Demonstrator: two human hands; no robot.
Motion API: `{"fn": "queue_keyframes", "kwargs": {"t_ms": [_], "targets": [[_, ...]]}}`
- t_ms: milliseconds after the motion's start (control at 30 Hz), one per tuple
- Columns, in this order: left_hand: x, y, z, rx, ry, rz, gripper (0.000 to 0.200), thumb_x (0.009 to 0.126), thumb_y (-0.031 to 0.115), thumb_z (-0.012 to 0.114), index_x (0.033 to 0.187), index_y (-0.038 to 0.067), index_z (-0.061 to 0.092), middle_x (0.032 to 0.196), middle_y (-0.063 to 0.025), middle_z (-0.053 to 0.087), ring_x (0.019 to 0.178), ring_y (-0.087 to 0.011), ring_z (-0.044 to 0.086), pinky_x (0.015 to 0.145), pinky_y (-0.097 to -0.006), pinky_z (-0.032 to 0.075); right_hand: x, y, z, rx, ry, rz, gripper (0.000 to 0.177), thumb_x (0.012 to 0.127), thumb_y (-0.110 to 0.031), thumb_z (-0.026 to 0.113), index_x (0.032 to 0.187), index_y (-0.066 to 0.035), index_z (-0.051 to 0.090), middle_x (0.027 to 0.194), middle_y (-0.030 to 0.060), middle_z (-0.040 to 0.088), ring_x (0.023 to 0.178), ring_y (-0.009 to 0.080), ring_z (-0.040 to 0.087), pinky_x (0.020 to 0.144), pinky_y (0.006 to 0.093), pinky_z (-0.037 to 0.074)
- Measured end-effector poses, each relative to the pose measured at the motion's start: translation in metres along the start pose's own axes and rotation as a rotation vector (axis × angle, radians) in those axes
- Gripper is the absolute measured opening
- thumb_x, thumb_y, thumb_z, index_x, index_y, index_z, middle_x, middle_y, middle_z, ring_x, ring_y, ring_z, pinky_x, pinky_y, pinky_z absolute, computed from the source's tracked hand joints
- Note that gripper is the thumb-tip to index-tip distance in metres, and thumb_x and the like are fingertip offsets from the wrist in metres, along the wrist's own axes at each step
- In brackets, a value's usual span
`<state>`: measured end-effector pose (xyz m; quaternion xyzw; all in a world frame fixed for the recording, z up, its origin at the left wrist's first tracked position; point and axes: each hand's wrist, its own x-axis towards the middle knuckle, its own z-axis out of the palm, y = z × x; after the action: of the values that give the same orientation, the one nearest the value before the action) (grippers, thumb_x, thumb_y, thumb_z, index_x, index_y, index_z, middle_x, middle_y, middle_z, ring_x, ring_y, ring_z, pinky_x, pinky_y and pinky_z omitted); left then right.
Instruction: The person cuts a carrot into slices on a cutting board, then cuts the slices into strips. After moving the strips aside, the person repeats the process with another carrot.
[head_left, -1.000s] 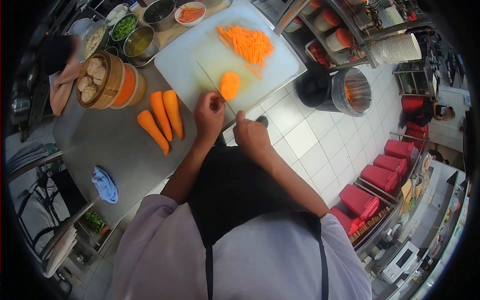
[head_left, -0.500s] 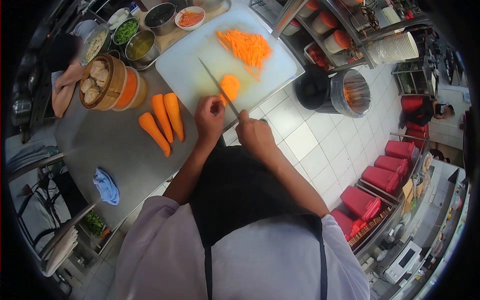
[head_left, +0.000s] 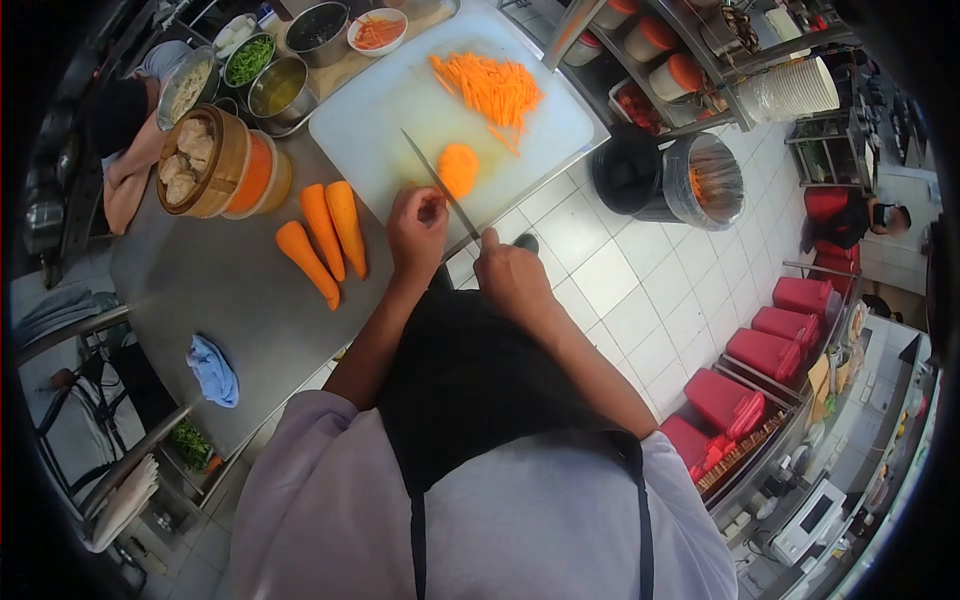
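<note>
My right hand (head_left: 512,272) is closed round the handle of a knife (head_left: 432,172), whose long blade slants over the near edge of a white cutting board (head_left: 370,110). Beyond the blade, cut carrot slices (head_left: 458,168) lie together on the board. Close to the blade's near side is my left hand (head_left: 417,228), its fingers curled in; whatever they hold, if anything, is hidden. A heap of carrot strips (head_left: 495,90) covers the board's far right part. Left of my left hand, three peeled whole carrots (head_left: 320,230) rest on the steel table (head_left: 270,330).
Bamboo steamers (head_left: 215,165) with dumplings stand at the left, near metal bowls (head_left: 280,92) and a white bowl of orange shreds (head_left: 378,33). A blue cloth (head_left: 212,372) lies on the table. Right of the board is a lined bin (head_left: 703,182). Another person's arm (head_left: 128,190) is far left.
My left hand has drawn slightly back from the slices, and the orange bit at its fingertips no longer shows. The knife and right hand have shifted slightly toward me.
</note>
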<state>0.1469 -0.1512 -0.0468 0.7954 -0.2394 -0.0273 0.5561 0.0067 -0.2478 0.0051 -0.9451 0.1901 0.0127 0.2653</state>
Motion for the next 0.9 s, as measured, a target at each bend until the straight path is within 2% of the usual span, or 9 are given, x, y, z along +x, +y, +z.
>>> {"fn": "queue_keyframes", "kwargs": {"t_ms": [333, 633, 800, 900], "targets": [[0.000, -0.010, 0.001, -0.037, -0.015, 0.021, 0.013, 0.089, -0.005, 0.071, 0.100, -0.001, 0.068, 0.097, -0.0089, 0.068, 0.081, -0.0184, 0.072, 0.073, -0.0299, 0.058, 0.012, -0.005, 0.001, -0.062, -0.046, 0.014, 0.019, 0.090, -0.012, 0.062, 0.098, 0.003, 0.052, 0.069, 0.0217, 0.070, 0.066, 0.0398, 0.072, 0.060, 0.0497, 0.058], [-0.001, -0.011, 0.002, -0.060, 0.031, 0.071, 0.015, 0.085, -0.006, 0.073, 0.097, 0.000, 0.066, 0.097, -0.0106, 0.067, 0.078, -0.0218, 0.072, 0.070, -0.0309, 0.059, 0.027, -0.001, 0.023, -0.130, -0.024, -0.003, 0.013, 0.090, -0.010, 0.058, 0.096, 0.001, 0.053, 0.069, 0.0212, 0.070, 0.063, 0.0369, 0.072, 0.057, 0.0475, 0.058], [-0.002, -0.009, 0.003, -0.066, 0.023, 0.020, 0.014, 0.085, -0.005, 0.074, 0.095, 0.000, 0.066, 0.096, -0.0108, 0.066, 0.079, -0.0221, 0.072, 0.070, -0.0311, 0.060, 0.025, 0.004, 0.015, -0.054, -0.013, -0.012, 0.014, 0.092, -0.009, 0.057, 0.097, 0.002, 0.051, 0.069, 0.0223, 0.069, 0.066, 0.0396, 0.071, 0.058, 0.0505, 0.056], [-0.003, -0.013, 0.003, -0.051, 0.021, 0.026, 0.012, 0.088, -0.004, 0.073, 0.098, 0.001, 0.067, 0.095, -0.0082, 0.067, 0.078, -0.0174, 0.070, 0.069, -0.0296, 0.057, 0.023, 0.000, 0.006, 0.002, 0.002, -0.024, 0.015, 0.093, -0.010, 0.057, 0.098, 0.003, 0.051, 0.068, 0.0228, 0.067, 0.065, 0.0408, 0.070, 0.058, 0.0521, 0.055]]}}
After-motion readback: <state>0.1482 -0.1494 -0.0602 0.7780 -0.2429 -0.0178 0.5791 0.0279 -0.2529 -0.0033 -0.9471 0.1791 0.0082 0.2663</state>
